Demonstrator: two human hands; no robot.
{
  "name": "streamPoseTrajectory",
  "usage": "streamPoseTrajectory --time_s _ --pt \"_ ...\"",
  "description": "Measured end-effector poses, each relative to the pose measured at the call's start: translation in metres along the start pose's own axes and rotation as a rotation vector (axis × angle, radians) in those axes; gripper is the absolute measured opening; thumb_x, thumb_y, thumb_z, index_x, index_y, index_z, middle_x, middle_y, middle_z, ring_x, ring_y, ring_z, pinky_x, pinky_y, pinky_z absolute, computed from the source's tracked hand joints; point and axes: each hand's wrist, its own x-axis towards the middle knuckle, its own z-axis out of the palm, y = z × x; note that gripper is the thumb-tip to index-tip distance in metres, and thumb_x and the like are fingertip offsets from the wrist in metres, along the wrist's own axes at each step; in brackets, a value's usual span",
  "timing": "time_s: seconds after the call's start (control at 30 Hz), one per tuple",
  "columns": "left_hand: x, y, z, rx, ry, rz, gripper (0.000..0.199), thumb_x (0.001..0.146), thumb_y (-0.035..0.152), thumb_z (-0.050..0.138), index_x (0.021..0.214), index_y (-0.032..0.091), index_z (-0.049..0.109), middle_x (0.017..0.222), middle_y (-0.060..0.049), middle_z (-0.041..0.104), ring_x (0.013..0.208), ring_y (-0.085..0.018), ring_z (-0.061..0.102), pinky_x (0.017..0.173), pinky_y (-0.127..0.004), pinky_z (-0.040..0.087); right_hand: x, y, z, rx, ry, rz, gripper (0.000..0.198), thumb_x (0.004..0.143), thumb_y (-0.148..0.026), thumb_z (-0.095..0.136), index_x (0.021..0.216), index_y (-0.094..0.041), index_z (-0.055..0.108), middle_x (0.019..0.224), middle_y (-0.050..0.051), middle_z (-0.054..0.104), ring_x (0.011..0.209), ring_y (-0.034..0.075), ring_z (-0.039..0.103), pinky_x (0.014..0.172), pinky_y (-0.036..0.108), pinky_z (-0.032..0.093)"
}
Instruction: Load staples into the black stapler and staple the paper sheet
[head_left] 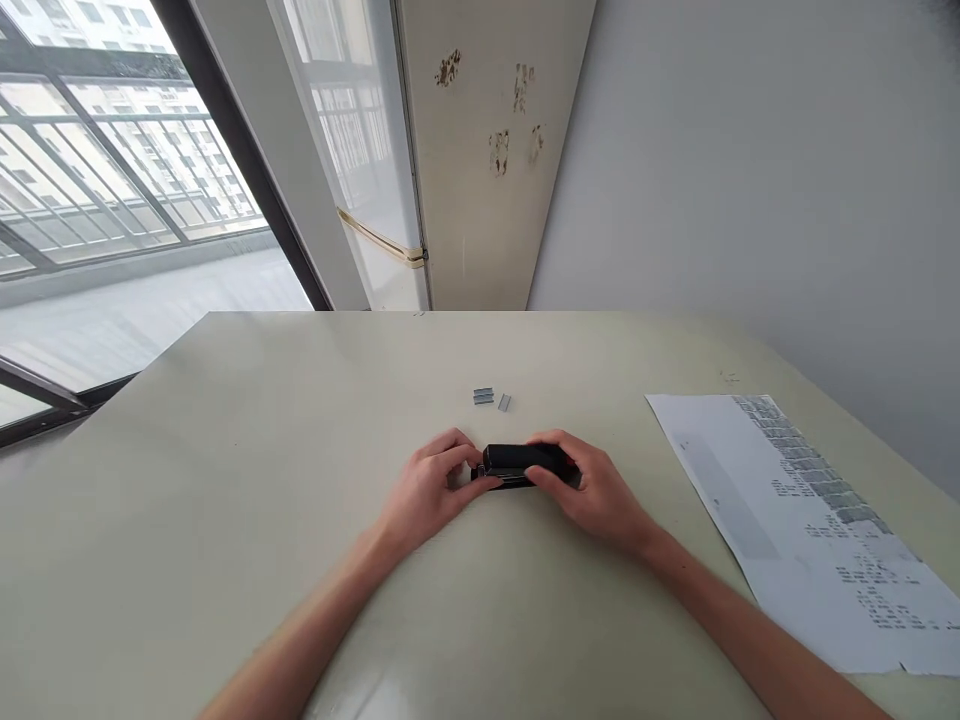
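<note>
A black stapler [514, 462] lies across the middle of the table, between my two hands. My right hand [589, 485] is wrapped round its right end, thumb on the near side and fingers over the far side. At the left end, my left hand [435, 480] pinches the stapler's base with thumb and fingertips. Just beyond the stapler lie several small strips of silver staples: stacked strips [483, 396] and a single slanted strip [505, 402] to their right. My fingers hide both ends of the stapler.
Printed sheets of paper [780, 530] lie on the right of the pale table [300, 420]. Tiny loose bits [729, 377] sit near the right far edge. Behind the table stand a fridge [487, 220] and a grey wall [750, 180]. A window [127, 170] is at left.
</note>
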Motion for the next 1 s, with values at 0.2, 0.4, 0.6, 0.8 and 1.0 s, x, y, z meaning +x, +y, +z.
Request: streamPoseTrajectory --time_s 0.2,0.4,0.6,0.8,1.0 --pt "0.001 -0.003 0.000 0.032 0.002 0.021 0.027 0.097 0.044 0.071 0.086 0.020 0.066 0.094 -0.002 0.064 0.063 -0.010 0.049 0.059 -0.025 0.042 0.000 0.006 -0.002 0.099 0.187 0.110 0.040 0.111 -0.050 0.037 0.107 -0.025 0.068 0.109 0.006 0.077 0.102 0.023 0.072 0.091 0.037 0.056" --pt "0.003 0.001 -0.001 0.046 0.025 0.029 0.026 0.097 0.043 0.070 0.086 0.020 0.066 0.096 -0.002 0.065 0.061 -0.010 0.048 0.059 -0.026 0.042 0.001 0.009 -0.001 0.100 0.201 0.130 0.040 0.111 -0.052 0.035 0.112 -0.025 0.066 0.107 0.007 0.078 0.100 0.023 0.074 0.090 0.038 0.059" --pt "0.003 -0.001 -0.003 0.121 0.100 0.121 0.021 0.095 0.042 0.075 0.093 0.022 0.074 0.099 -0.005 0.066 0.084 -0.019 0.060 0.071 -0.030 0.048 0.001 0.010 0.000 0.100 0.172 0.137 0.041 0.111 -0.053 0.033 0.114 -0.025 0.063 0.107 0.007 0.078 0.100 0.023 0.073 0.091 0.038 0.057" --pt "0.005 -0.005 -0.010 0.143 0.072 0.201 0.015 0.096 0.040 0.075 0.094 0.025 0.079 0.109 -0.006 0.070 0.094 -0.021 0.060 0.078 -0.033 0.051 0.002 0.009 -0.007 0.051 0.135 0.132 0.043 0.111 -0.053 0.034 0.109 -0.025 0.066 0.108 0.006 0.077 0.095 0.022 0.071 0.083 0.035 0.056" --pt "0.009 -0.012 -0.025 0.118 0.027 0.190 0.018 0.095 0.043 0.076 0.094 0.026 0.082 0.107 -0.006 0.073 0.098 -0.022 0.064 0.081 -0.035 0.054 -0.002 0.005 -0.013 -0.123 -0.068 -0.087 0.028 0.098 -0.050 0.066 0.113 -0.026 0.068 0.104 0.005 0.074 0.096 0.024 0.068 0.084 0.037 0.057"
